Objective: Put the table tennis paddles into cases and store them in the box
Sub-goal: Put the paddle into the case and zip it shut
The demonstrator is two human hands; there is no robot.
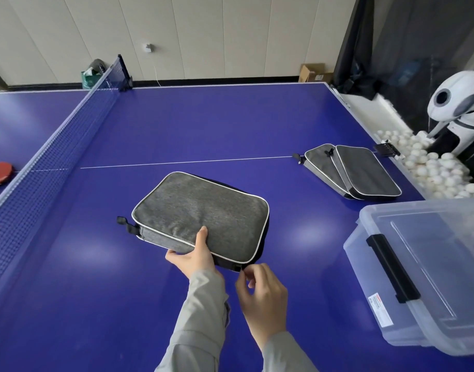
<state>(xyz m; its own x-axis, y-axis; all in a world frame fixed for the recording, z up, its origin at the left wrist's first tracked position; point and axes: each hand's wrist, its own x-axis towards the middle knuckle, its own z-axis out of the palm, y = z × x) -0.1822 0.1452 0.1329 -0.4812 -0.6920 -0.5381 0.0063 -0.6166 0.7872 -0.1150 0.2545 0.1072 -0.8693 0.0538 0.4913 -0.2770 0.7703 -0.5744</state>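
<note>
While the left hand (pixel 194 255) grips the near edge of the case (pixel 201 214) lying on the desk (pixel 176 124), the right hand (pixel 260 294) pinches at its zipper pull (pixel 238 267). Risk: the soft case slides or bunches, jamming the zip. The box (pixel 423 275) sits well right.

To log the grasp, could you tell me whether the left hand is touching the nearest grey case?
Touching: in the head view the left hand grips the grey case, thumb on top.
</note>
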